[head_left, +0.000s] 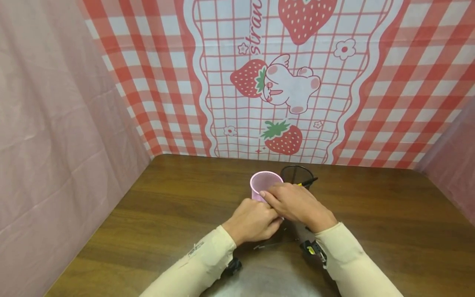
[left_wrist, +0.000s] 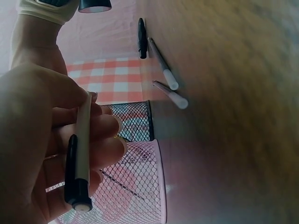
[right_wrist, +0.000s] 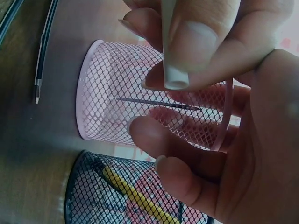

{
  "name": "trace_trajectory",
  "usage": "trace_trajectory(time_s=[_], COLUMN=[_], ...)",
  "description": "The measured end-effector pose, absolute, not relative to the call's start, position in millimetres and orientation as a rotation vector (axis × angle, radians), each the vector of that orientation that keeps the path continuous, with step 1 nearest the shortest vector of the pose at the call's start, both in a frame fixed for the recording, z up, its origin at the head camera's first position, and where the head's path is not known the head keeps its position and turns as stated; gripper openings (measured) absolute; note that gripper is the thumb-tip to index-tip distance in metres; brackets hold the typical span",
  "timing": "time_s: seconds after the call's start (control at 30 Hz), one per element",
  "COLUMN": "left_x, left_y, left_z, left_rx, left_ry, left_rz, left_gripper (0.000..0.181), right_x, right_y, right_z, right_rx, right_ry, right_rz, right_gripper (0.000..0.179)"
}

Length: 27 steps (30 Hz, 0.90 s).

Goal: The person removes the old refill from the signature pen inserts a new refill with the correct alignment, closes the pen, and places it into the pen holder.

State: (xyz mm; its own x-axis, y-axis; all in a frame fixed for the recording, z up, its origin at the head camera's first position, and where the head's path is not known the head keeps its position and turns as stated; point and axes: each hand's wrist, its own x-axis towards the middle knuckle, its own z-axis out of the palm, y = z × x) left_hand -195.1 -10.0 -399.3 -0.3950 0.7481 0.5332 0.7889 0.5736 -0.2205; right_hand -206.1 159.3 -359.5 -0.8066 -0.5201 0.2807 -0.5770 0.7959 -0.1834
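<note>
My left hand [head_left: 252, 220] pinches a white pen [left_wrist: 83, 140] with a black clip and push button. Its thumb presses the barrel, and the clip end lies along the palm. In the right wrist view the pen's other end shows as an open white tube. My right hand [head_left: 297, 204] lies over the left, thumb across the knuckles. Its fingers [right_wrist: 152, 135] curve loosely below the tube end, with nothing visible between them. Just beyond the hands stands a pink mesh pen holder [right_wrist: 86, 116], a thin dark rod [right_wrist: 159, 102] inside it.
Right of the pink holder stands a black mesh pen holder [right_wrist: 70, 196] with a yellow-and-black pen [right_wrist: 140, 200]. On the wooden table [head_left: 178, 198] lie clear tubes with white ends [left_wrist: 170, 81], a dark pen part [left_wrist: 142, 39] and a metal-tipped rod [right_wrist: 42, 51]. Patterned cloth rises behind.
</note>
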Motion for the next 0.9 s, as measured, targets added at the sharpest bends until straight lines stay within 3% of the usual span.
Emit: trace_trajectory(time_s=[0.9], left_x=[-194.2], left_y=[-11.3], left_z=[-398.4], left_rx=[-1.233], left_ry=[-2.2], left_rz=[-0.083], left_gripper=[0.019], right_x=[-203.9], right_y=[155.3], right_z=[-358.5], right_rx=[0.77], right_ry=[-2.716], right_rz=[0.38], right_gripper=[0.031])
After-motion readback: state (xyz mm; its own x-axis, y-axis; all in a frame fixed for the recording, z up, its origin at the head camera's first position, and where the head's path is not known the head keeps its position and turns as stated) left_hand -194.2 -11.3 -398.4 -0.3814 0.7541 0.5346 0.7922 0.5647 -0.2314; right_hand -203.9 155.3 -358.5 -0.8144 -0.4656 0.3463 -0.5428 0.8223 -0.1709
